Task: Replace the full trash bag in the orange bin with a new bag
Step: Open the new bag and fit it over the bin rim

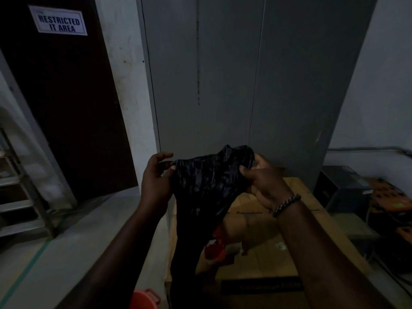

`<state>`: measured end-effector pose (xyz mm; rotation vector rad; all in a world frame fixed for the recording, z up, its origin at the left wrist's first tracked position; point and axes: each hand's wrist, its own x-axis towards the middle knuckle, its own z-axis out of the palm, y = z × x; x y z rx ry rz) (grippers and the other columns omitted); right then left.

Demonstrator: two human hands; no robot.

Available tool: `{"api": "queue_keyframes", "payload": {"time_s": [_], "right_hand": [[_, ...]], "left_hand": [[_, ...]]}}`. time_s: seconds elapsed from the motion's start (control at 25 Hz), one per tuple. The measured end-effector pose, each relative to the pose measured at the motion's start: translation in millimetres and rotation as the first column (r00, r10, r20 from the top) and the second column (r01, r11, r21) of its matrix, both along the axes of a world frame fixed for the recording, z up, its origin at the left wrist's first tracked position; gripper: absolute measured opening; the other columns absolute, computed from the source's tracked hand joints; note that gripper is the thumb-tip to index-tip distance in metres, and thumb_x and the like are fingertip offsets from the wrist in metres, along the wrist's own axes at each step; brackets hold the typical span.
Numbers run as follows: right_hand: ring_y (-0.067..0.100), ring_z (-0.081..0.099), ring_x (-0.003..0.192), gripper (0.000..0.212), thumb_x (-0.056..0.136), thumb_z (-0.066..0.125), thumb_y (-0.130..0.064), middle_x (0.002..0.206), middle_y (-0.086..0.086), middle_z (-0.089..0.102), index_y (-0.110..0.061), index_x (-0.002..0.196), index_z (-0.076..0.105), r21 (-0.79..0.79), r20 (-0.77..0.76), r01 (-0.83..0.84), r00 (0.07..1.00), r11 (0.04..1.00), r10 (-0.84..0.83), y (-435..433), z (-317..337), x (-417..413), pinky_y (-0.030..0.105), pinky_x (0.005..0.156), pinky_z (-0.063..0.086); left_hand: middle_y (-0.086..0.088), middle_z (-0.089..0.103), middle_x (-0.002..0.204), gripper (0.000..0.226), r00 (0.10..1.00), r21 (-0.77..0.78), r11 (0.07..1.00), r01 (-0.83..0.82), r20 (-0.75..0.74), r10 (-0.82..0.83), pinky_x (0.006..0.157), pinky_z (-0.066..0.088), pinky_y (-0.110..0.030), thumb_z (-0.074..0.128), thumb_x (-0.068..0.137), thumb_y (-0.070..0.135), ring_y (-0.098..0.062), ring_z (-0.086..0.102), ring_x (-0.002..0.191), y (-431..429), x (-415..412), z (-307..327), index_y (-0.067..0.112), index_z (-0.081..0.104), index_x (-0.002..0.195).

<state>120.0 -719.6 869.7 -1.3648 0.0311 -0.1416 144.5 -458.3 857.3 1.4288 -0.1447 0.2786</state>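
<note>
The black bag [207,181] is held up over a cardboard box [267,241]. The left hand [157,175] pinches one edge and the right hand [263,181] grips the bunched top. Best to rub the layers apart to find the mouth (thin film clings) before lowering it to the orange bin [143,299].

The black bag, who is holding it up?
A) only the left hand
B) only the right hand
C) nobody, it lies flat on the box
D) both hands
D: the left hand pinches one top edge of the black bag and the right hand grips the other, so the bag hangs between them.
</note>
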Motion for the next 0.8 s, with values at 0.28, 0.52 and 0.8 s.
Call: {"api": "queue_keyframes", "payload": {"time_s": [0.28, 0.52, 0.8], "right_hand": [[0.028, 0.069, 0.100, 0.012, 0.099, 0.059, -0.032, 0.115, 0.007, 0.071, -0.024, 0.101, 0.068, -0.355, 0.095, 0.261, 0.965, 0.898, -0.243, -40, 8, 17, 0.049, 0.087, 0.059], [0.026, 0.071, 0.080, 0.023, 0.094, 0.065, -0.042, 0.090, 0.007, 0.073, -0.019, 0.089, 0.065, -0.280, 0.187, 0.492, 0.870, 0.824, -0.456, -44, 22, 13, 0.045, 0.068, 0.061], [0.035, 0.059, 0.124, 0.091, 0.084, 0.066, 0.012, 0.142, 0.007, 0.048, -0.050, 0.145, 0.041, 0.199, 0.249, -0.190, 0.959, 0.961, 0.138, -30, 23, -6, 0.055, 0.094, 0.052]], "left_hand": [[0.000, 0.070, 0.095, 0.028, 0.978, 0.055, 0.978, -0.199, 0.079, 0.194, 0.059, 0.052, -0.028, 0.057, 0.097, 0.000, -0.010, 0.065, 0.072, 22, 5, 7, 0.024, 0.066, 0.108], [0.008, 0.064, 0.084, 0.025, 0.920, 0.038, 0.922, -0.385, 0.099, 0.380, 0.054, 0.041, -0.027, 0.052, 0.096, 0.000, -0.010, 0.055, 0.065, 31, 5, 17, 0.020, 0.064, 0.103], [0.002, 0.058, 0.128, 0.056, 0.957, -0.378, 0.898, 0.225, -0.088, -0.277, 0.099, 0.054, -0.042, 0.058, 0.097, 0.010, -0.023, 0.060, 0.121, 20, -17, 31, 0.030, 0.040, 0.146]]}}
